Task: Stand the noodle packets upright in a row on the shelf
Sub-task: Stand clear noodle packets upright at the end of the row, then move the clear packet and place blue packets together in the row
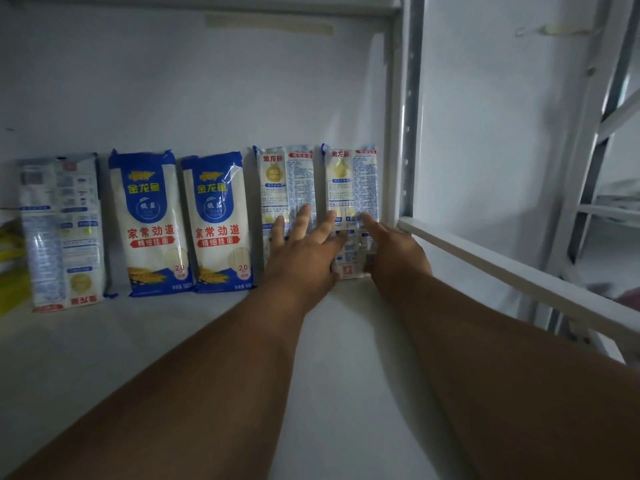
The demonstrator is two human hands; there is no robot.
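5 noodle packets stand upright in a row against the white back wall [214, 88], their bottoms on the pale shelf [346, 341].

From 9 o'clock across to 3 o'clock: the first packet [60, 233] shows its printed back and seems to be upside down, with the red mark at the foot. Just beside it stand the second packet [150, 223] and the third packet [216, 221], both face out with blue tops and red lettering, nearly touching each other. Then the fourth packet [287, 188] and the fifth packet [351, 188], both turned back-side out, with a narrow gap between them.

Both bare arms reach in from 6 o'clock. The left hand [304, 252] is spread flat, fingers apart, its palm over the lower half of the fourth packet and its fingertips reaching toward the fifth. The right hand [394, 249] sits at the fifth packet's lower right edge, forefinger stretched up on its face; the other fingers are hidden, so I cannot tell whether it grips.

At 3 o'clock the metal shelf post [408, 109] stands just beside the fifth packet. At 9 o'clock something yellow [10, 265] shows at the edge, too blurred to name.
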